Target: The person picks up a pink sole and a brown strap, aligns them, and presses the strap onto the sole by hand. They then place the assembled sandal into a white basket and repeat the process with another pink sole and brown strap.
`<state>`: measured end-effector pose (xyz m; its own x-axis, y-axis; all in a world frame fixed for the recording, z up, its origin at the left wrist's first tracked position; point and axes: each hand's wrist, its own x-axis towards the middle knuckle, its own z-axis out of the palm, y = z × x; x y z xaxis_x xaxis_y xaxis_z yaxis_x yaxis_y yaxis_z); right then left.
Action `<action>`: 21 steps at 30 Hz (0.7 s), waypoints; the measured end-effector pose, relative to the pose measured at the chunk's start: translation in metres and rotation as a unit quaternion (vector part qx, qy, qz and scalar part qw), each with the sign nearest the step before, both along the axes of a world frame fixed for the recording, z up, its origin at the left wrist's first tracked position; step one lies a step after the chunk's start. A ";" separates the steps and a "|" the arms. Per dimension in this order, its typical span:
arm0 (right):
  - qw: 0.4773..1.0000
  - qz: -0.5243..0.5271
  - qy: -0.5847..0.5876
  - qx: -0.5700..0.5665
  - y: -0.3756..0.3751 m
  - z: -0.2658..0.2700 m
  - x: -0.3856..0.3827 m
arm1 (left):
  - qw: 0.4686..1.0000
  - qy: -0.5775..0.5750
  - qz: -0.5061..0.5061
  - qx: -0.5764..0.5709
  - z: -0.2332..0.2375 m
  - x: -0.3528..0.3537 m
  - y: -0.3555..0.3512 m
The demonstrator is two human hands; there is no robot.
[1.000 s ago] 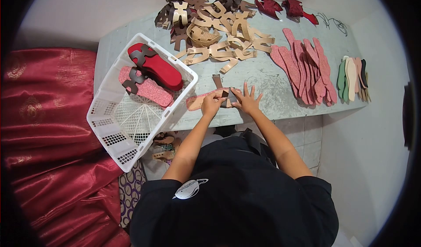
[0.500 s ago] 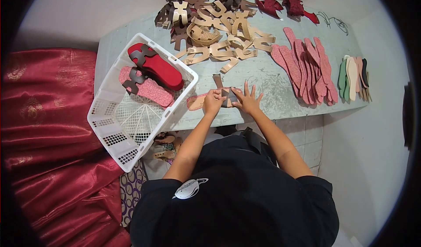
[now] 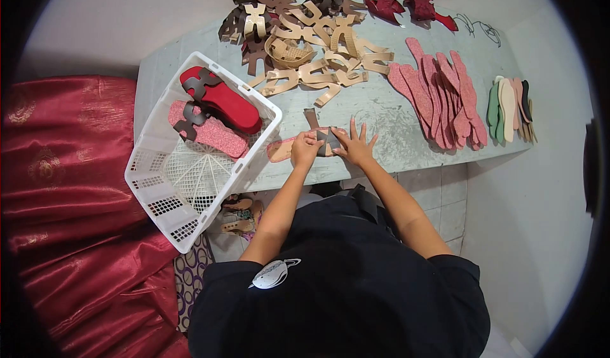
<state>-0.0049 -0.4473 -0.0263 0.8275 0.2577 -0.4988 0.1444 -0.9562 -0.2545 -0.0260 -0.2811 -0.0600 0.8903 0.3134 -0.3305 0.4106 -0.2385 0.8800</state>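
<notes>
In front of me on the table lies a tan sandal sole [image 3: 278, 151] with a pink edge, its toe and heel pointing left and right. Across its right part sits a dark brown sandal strap [image 3: 328, 143], with one end sticking up toward the back. My left hand [image 3: 305, 148] pinches the strap's left side, its fingers closed. With fingers spread, my right hand [image 3: 356, 147] rests its thumb and fingertips on the strap's right side. What lies under the fingertips is hidden.
A white plastic crate [image 3: 270, 126] at the left holds a red sandal [image 3: 235, 106] and a pink sandal [image 3: 219, 137]. Behind are piled tan and brown straps [image 3: 311, 72]. Pink soles [image 3: 438, 97] lie to the right, beside several colored soles [image 3: 508, 110]. Dark red straps [image 3: 419, 8] lie farther back.
The whole view has shifted slightly to the left. Both hands stay at the strap, with only small finger movements.
</notes>
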 end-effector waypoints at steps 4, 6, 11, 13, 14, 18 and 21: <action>1.000 0.007 -0.017 0.007 -0.001 -0.005 -0.001 | 1.000 0.010 -0.002 0.011 0.003 -0.001 0.000; 1.000 0.008 -0.022 0.004 0.000 -0.005 -0.002 | 1.000 0.015 -0.004 0.017 0.005 0.001 0.000; 1.000 0.010 -0.024 -0.007 0.000 -0.004 -0.001 | 1.000 0.020 0.001 0.025 0.007 0.001 -0.002; 0.999 0.018 -0.044 -0.010 0.000 -0.006 -0.003 | 0.999 0.039 -0.015 0.034 0.007 0.002 -0.001; 0.998 0.024 -0.065 -0.014 -0.001 -0.007 -0.003 | 0.999 0.039 -0.015 0.034 0.007 0.002 -0.002; 0.985 0.072 -0.152 -0.033 -0.004 -0.016 -0.003 | 0.998 0.004 -0.016 0.052 0.012 0.001 -0.002; 0.955 0.135 -0.263 -0.028 -0.007 -0.023 -0.002 | 0.998 0.012 -0.022 0.054 0.009 0.002 -0.001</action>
<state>-0.0072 -0.4548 -0.0494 0.8746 0.4821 -0.0507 0.4813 -0.8761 -0.0287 -0.0244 -0.2822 -0.0515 0.8957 0.3094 -0.3192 0.4193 -0.3491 0.8381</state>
